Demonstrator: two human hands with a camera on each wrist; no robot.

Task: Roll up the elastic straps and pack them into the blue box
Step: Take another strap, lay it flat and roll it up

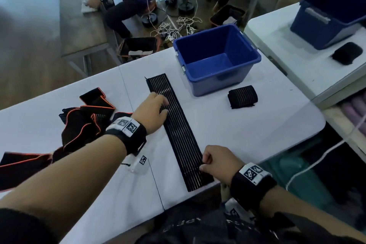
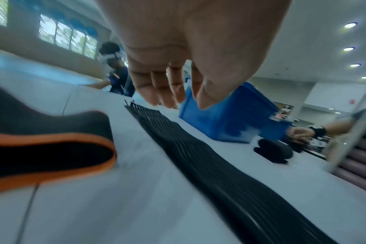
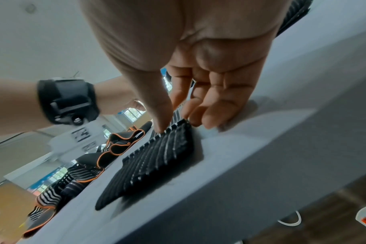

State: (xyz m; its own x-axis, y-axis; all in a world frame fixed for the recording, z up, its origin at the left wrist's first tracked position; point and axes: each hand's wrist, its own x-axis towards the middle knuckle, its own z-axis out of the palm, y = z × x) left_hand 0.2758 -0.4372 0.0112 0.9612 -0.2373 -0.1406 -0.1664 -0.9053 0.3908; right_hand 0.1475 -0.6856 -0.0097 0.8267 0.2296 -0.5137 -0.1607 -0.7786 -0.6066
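A long black ribbed elastic strap [image 1: 178,134] [image 2: 198,156] [image 3: 153,161] lies flat on the white table [image 1: 247,125], running from the near edge towards the blue box [image 1: 217,83] [image 2: 230,118]. My left hand [image 1: 165,107] [image 2: 178,102] is over the strap's far half, fingers relaxed, fingertips at its surface, holding nothing. My right hand [image 1: 203,163] [image 3: 178,125] pinches the strap's right edge near its near end, with the thumb on top. A rolled black strap [image 1: 242,96] [image 2: 272,152] lies beside the box, which holds nothing.
A heap of loose orange-edged straps [image 1: 85,123] [image 2: 48,140] [image 3: 115,147] lies at the left of the table. A second table on the right carries another blue box [image 1: 326,16] and a black roll [image 1: 346,53]. People sit beyond the far edge.
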